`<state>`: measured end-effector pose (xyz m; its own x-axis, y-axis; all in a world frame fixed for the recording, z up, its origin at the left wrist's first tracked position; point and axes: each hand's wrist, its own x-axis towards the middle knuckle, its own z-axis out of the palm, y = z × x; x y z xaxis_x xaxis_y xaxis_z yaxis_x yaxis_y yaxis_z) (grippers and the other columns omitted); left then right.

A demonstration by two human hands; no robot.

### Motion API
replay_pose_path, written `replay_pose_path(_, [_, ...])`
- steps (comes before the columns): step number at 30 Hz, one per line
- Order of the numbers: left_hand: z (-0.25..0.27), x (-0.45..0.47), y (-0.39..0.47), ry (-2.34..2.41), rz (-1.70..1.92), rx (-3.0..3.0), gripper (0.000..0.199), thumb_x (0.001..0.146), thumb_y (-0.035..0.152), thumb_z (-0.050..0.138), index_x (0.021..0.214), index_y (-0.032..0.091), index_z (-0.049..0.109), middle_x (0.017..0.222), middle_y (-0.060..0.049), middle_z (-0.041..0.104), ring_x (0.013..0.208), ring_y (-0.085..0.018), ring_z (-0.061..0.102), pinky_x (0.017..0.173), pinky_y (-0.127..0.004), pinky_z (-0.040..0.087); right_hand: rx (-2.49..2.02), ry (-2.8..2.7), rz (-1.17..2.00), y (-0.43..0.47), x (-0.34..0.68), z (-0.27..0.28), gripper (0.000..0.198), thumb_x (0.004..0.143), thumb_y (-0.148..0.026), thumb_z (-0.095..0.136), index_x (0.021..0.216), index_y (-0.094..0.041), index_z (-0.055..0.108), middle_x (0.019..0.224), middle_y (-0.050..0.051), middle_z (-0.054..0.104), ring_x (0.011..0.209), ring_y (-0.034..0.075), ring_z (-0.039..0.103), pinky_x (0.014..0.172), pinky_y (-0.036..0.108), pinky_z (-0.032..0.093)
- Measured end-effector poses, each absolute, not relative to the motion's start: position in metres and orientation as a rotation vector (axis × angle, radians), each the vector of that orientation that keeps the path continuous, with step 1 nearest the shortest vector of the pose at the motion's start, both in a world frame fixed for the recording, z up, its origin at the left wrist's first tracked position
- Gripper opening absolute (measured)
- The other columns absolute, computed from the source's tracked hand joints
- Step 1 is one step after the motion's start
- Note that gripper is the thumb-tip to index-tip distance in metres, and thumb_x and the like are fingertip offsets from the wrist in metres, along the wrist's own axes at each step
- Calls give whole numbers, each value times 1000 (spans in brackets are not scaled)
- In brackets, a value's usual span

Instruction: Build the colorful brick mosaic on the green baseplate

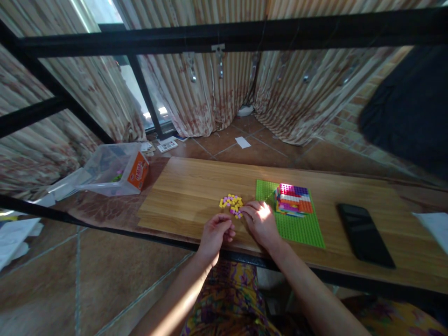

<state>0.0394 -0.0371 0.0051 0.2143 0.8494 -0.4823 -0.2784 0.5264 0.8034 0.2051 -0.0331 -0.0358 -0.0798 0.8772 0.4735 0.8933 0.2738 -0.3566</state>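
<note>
A small pile of yellow and pink toy building bricks (231, 203) lies loose on the wooden tabletop. At the pile's right edge, the bent fingertips of my right hand (261, 221) touch the bricks; what they pinch is too small to make out. My left hand (213, 235) hovers just in front of the pile, thumb against curled fingers, and anything inside is hidden. To the right, a multicoloured block built of bricks (294, 199) stands on a green studded baseplate (301, 231). My right hand partly covers the baseplate's left side.
A black phone (366, 235) lies right of the baseplate. At the far left stands a clear plastic box (108, 170) with an orange label and a few bricks inside. A black metal bar (224, 37) crosses above the far side, before striped curtains (210, 93).
</note>
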Motion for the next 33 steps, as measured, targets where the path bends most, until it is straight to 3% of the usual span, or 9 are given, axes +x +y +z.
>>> replay_pose_path(4, [6, 42, -40, 1081, 816, 626, 28, 67, 28, 69, 90, 15, 61, 65, 3, 60, 50, -5, 55, 45, -15, 40, -1617, -1952, -27, -34, 208, -37, 20, 91, -24, 50, 85, -18, 68, 85, 7, 64, 84, 19, 54, 79, 34, 41])
replay_pose_path(8, [3, 46, -43, 1024, 774, 563, 23, 70, 32, 70, 83, 14, 61, 68, 0, 62, 54, -6, 58, 49, -16, 43, -1601, -1808, 48, -42, 205, -28, 18, 91, -24, 49, 86, -19, 65, 86, 7, 65, 85, 20, 57, 77, 34, 45])
replay_pose_path(15, [2, 53, -38, 867, 771, 253, 27, 89, 33, 47, 84, 12, 64, 71, -5, 66, 64, -11, 63, 66, -24, 52, -1412, -1708, 421, -64, 175, 5, 16, 90, -23, 51, 97, -23, 65, 94, 5, 67, 85, 17, 63, 75, 30, 51])
replay_pose_path(21, [7, 44, -33, 936, 717, 235, 27, 88, 33, 49, 78, 12, 63, 73, -8, 67, 64, -11, 64, 63, -22, 52, -1554, -1649, 186, -50, 184, -11, 17, 89, -23, 50, 93, -20, 66, 90, 7, 66, 82, 19, 61, 74, 32, 50])
replay_pose_path(28, [4, 34, -33, 1083, 800, 477, 20, 80, 33, 57, 78, 13, 60, 60, 2, 54, 46, -4, 48, 43, -15, 36, -1694, -1764, 63, -42, 188, -34, 12, 85, -21, 56, 85, -16, 67, 86, 9, 63, 82, 20, 55, 74, 32, 46])
replay_pose_path(33, [1, 35, -31, 1073, 793, 619, 21, 75, 33, 61, 81, 14, 59, 59, 5, 48, 42, -2, 40, 39, -15, 25, -1700, -1810, 41, -43, 194, -35, 17, 86, -17, 51, 76, -16, 65, 83, 8, 62, 81, 19, 54, 74, 32, 44])
